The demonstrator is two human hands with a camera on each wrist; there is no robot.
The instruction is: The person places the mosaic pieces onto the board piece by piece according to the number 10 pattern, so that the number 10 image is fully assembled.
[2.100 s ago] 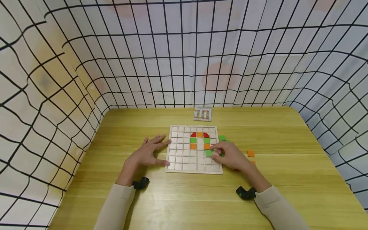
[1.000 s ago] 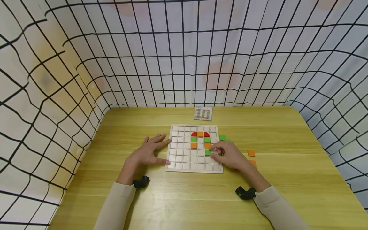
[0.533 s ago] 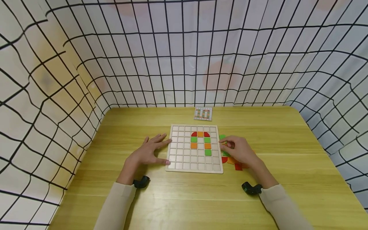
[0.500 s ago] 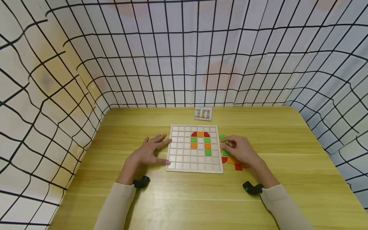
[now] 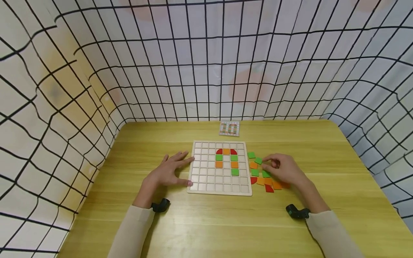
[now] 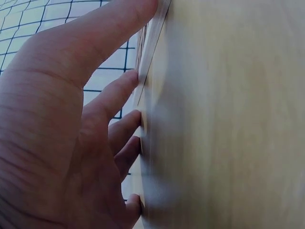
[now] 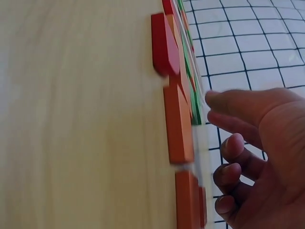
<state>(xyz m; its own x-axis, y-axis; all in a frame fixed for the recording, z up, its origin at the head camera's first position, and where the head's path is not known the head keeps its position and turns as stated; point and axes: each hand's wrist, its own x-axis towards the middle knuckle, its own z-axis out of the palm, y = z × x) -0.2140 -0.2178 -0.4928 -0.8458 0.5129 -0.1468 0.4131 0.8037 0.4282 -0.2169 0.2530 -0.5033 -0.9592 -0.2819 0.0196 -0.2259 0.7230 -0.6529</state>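
A pale wooden grid board (image 5: 206, 179) lies flat on the table. On it are two red rounded tiles (image 5: 219, 151), orange tiles (image 5: 234, 165) and green tiles (image 5: 235, 172). My left hand (image 5: 166, 172) spreads its fingers, with thumb and index finger touching the board's left edge. My right hand (image 5: 285, 168) hovers over the right side of the loose tiles, near a green tile (image 5: 266, 174). A gap parts its thumb and index finger, and the right wrist view shows its fingers (image 7: 231, 145) loosely bent with nothing in them.
Loose green (image 5: 251, 155), orange (image 5: 276, 185) and red tiles (image 5: 269, 188) lie close to the board's right edge. A small pattern card (image 5: 229, 128) sits behind the board. Grid-patterned cloth (image 5: 206, 71) rises along the table's back and sides.
My right hand pressed a green tile into a square below the orange one, let go, and moved right over the loose tiles. The left hand has stayed at the board's edge.
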